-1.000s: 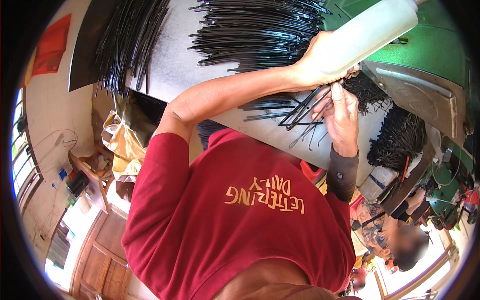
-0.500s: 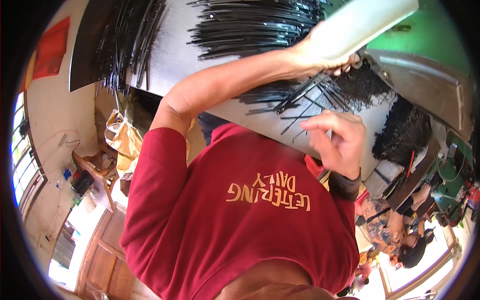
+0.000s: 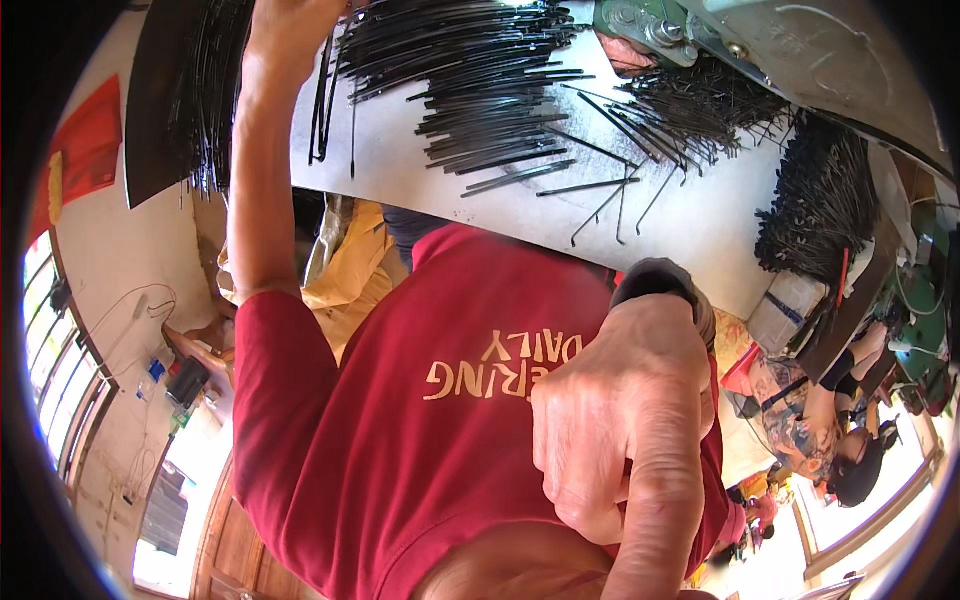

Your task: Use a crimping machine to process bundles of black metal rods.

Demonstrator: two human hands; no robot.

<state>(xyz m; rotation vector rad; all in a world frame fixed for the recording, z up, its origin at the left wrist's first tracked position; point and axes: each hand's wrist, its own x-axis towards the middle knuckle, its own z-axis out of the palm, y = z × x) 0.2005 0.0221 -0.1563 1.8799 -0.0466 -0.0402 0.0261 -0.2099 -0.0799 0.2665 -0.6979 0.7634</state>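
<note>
My left arm (image 3: pixel 262 170) reaches up across the left part of the grey metal table (image 3: pixel 720 235). My left hand (image 3: pixel 298 25) is cut by the top edge, its fingers mostly hidden. A few thin black rods (image 3: pixel 322 110) lie just beside it, and I cannot make out whether it grips any. To its right is a wide pile of black rods (image 3: pixel 490 100). Close in front of the red shirt is my right hand (image 3: pixel 630 400). Its index finger stretches down toward the lower edge, the others curl loosely, and no object shows in it.
Loose rods, some with bent ends (image 3: pixel 622 190), lie near the table's front edge. Dark bundles (image 3: pixel 815 200) sit at the right, below a metal machine panel (image 3: pixel 830 60). More rods (image 3: pixel 210 100) line the left. Another person (image 3: pixel 815 410) is at lower right.
My left hand has swung from the right side to the upper left, and the pale panel by it is out of view. My right hand has come down from the table edge toward the camera.
</note>
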